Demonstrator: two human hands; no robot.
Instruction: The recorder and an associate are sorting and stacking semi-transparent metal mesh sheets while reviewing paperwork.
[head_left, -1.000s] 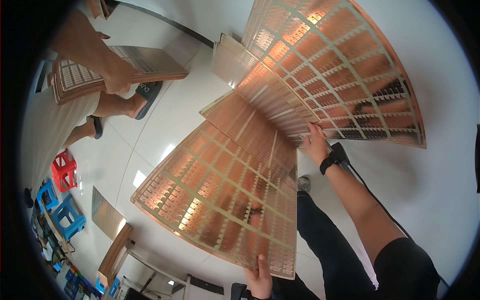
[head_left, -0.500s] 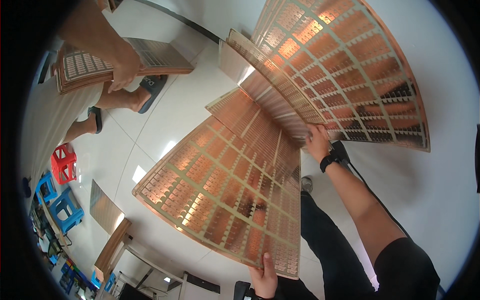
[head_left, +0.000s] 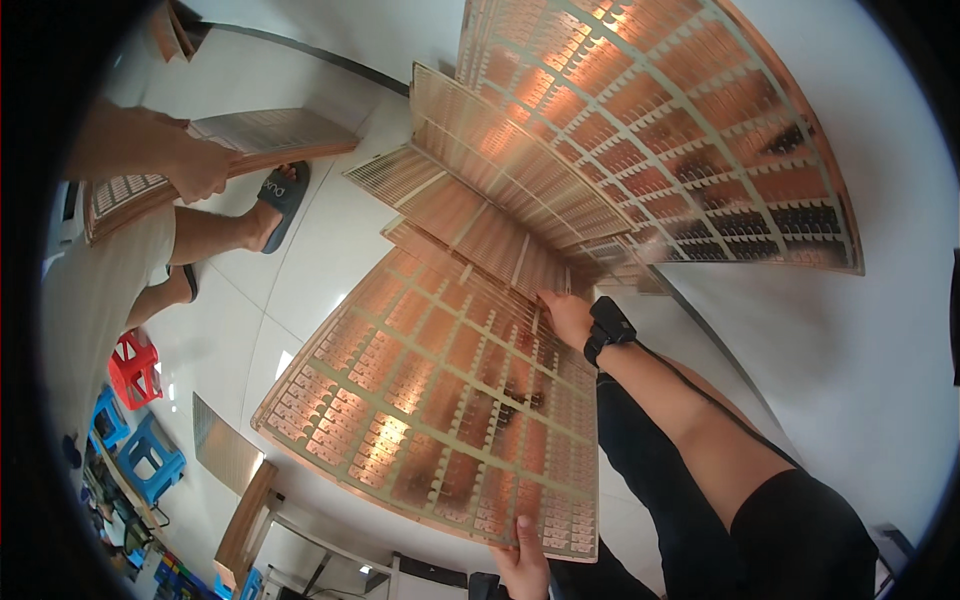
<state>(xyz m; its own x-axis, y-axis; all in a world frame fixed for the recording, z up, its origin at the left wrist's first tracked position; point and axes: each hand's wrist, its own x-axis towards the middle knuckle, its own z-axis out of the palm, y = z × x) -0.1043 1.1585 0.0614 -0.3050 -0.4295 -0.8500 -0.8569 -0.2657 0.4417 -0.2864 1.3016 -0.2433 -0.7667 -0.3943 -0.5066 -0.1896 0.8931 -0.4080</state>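
Fanning copper sheets (head_left: 440, 390) hide right hand (head_left: 568, 316) fingertips.

Floor (head_left: 330, 250): pale glossy tiles with thin dark joints. On it, at 8 o'clock, a red plastic stool (head_left: 135, 367) beside two blue stools (head_left: 150, 458); at 7 o'clock, a flat copper-patterned panel (head_left: 224, 443); at 10 o'clock, a dark sandal (head_left: 283, 205) on another person's foot.

Sheet gripped by left hand (head_left: 525, 565): thin copper panel (head_left: 440, 400), glossy, etched grid.
Sheets fanned above right hand (head_left: 568, 316): shiny copper (head_left: 660, 130).
Floor (head_left: 300, 270): smooth glossy tile.
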